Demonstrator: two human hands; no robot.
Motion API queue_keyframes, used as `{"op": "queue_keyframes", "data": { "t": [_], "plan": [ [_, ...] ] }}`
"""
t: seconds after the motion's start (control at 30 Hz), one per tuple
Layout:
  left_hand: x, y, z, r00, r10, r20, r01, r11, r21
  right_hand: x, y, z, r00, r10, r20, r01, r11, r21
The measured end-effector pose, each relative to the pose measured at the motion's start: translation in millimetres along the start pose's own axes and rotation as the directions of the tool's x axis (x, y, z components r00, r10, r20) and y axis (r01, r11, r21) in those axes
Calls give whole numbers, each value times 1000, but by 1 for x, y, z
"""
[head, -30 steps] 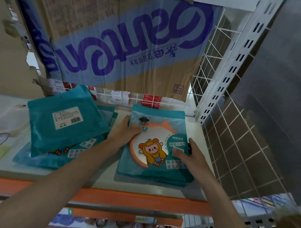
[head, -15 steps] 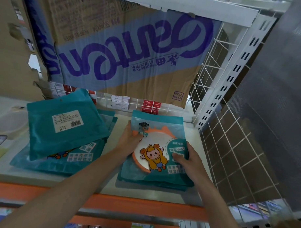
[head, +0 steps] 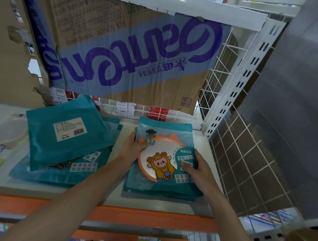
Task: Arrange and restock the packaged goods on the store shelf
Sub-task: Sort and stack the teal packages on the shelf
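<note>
- Location: the top pouch (head: pixel 165 157) lies face up on the right stack (head: pixel 161 191), at the right end of the shelf (head: pixel 201 145), well apart from the untidy left stack (head: pixel 69 135).
- Left grip (head: pixel 134 146): closed on the pouch's left edge, thumb across the printed face. The fingers beneath are hidden.
- Right grip (head: pixel 194 168): closed on the lower right edge, fingertips (head: pixel 185 166) pressing the face.
- Handling, judged: the pouch is a glossy film bag, probably light and slippery. The round mirror inside gives a stiff centre with limp margins.
- Fragility: treat the contents as breakable. Do not flex or drop.
- Hold point: take opposite side edges, close to the rigid disc. The film corners alone would fold and slip.
</note>
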State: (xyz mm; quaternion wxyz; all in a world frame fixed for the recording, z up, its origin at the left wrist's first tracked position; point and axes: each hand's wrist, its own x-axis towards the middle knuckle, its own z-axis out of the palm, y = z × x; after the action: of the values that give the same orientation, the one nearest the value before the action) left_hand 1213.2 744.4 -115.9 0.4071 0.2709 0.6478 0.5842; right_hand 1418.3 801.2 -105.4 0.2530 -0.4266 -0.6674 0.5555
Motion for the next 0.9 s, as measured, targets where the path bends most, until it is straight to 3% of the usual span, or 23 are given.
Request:
{"op": "queue_keyframes", "data": {
  "t": [0.23, 0.33, 0.47, 0.57, 0.73, 0.9],
  "plan": [
    [-2, 5, -4, 999, 48, 13, -48, 999, -13, -6, -8, -9, 999, 54, -5, -54, 996, 68],
    [-5, 6, -14, 988, 93, 124, -96, 995, 17, -11, -6, -19, 994, 98, 54, -100, 995, 17],
    [-21, 10, -24, 930, 151, 335, -247, 932, 267, -28, -8, -21, 975, 63, 211, -45, 995, -91],
    [-37, 5, -29, 864, 186, 467, -411, 797, 443, -37, -11, -18, 966, 40, 254, 1, 988, -157],
    [-49, -4, -33, 876, -53, 480, -332, 655, 679, -40, -11, -20, 947, 65, 316, 4, 977, -213],
    [-55, 1, -29, 870, -66, 488, -342, 630, 697, -40, -11, -19, 961, 77, 264, 13, 946, -324]
  ]
}}
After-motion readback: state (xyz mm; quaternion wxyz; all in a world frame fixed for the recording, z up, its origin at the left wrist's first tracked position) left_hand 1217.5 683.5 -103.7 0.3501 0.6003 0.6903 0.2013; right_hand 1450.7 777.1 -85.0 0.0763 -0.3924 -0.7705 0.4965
